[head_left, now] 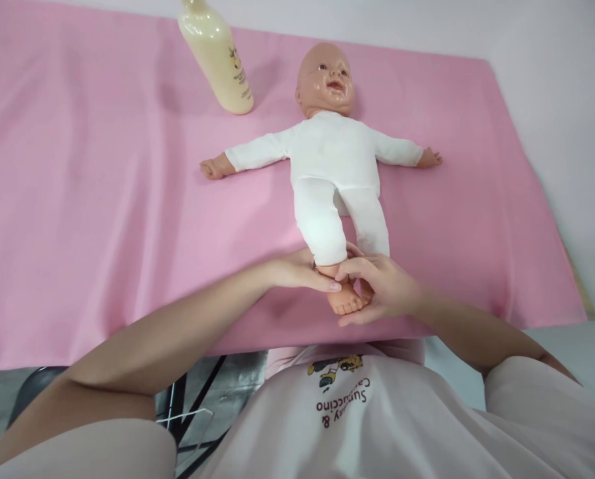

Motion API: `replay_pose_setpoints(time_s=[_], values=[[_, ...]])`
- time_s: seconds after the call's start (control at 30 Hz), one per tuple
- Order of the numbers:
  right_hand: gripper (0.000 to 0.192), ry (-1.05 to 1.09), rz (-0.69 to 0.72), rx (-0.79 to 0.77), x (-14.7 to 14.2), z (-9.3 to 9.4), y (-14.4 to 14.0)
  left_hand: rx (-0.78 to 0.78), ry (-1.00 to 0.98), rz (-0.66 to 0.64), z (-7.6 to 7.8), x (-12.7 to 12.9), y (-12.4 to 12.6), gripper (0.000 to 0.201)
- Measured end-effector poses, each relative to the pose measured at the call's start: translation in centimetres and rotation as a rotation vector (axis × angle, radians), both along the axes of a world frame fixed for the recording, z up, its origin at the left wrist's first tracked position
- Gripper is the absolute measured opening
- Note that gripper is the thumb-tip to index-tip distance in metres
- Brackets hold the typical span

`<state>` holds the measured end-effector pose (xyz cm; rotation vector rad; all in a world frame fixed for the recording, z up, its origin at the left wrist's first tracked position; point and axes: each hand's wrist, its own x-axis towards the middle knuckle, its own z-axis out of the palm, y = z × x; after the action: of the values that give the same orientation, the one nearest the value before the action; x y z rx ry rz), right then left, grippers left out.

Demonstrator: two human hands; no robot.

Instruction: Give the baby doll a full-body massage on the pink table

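currently, in the head view, the doll's foot (346, 299) is pinched between the left hand (297, 269) and right hand (381, 289), fingers closed around it. beyond the fingers the doll (334, 159) lies clothed on the pink-covered counter (102, 199); the lotion bottle (217, 56) stands untouched farther off.

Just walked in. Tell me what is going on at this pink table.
A person has both hands on a baby doll that lies on its back on a pink cloth. The left hand and right hand hold one bare foot between them, fingers curled around it. A cream lotion bottle stands on the cloth beside the doll's head, untouched.
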<state>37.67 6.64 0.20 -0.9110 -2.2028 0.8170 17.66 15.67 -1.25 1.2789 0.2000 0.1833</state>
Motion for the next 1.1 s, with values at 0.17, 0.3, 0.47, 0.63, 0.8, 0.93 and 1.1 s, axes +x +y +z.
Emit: replay_pose_setpoints(time_s=[0.17,0.3,0.47,0.63,0.8,0.93,1.1], values=[[0.041,0.031,0.093,0.090,0.2,0.2,0.4,-0.018,-0.036,-0.025,-0.3,0.0,0.2,0.066],[0.041,0.075,0.177,0.145,0.5,0.2,0.8,-0.024,-0.040,-0.065,-0.4,-0.1,0.4,0.071],[0.041,0.206,0.225,0.095,0.5,0.6,1.0,-0.042,-0.038,-0.084,-0.8,-0.3,0.5,0.084],[0.033,0.361,0.216,0.009,0.2,1.0,0.9,-0.074,-0.077,-0.091,-0.9,-0.4,0.5,0.084],[0.029,0.335,0.186,0.140,-0.2,0.8,1.1,-0.031,-0.089,-0.122,0.2,-0.1,0.3,0.079],[0.024,0.239,0.162,0.177,0.0,0.5,1.0,-0.003,-0.094,-0.120,0.6,-0.1,0.3,0.079],[0.045,0.252,0.224,0.091,0.2,0.4,1.0,0.017,-0.077,-0.135,-0.1,-0.3,0.6,0.080]])
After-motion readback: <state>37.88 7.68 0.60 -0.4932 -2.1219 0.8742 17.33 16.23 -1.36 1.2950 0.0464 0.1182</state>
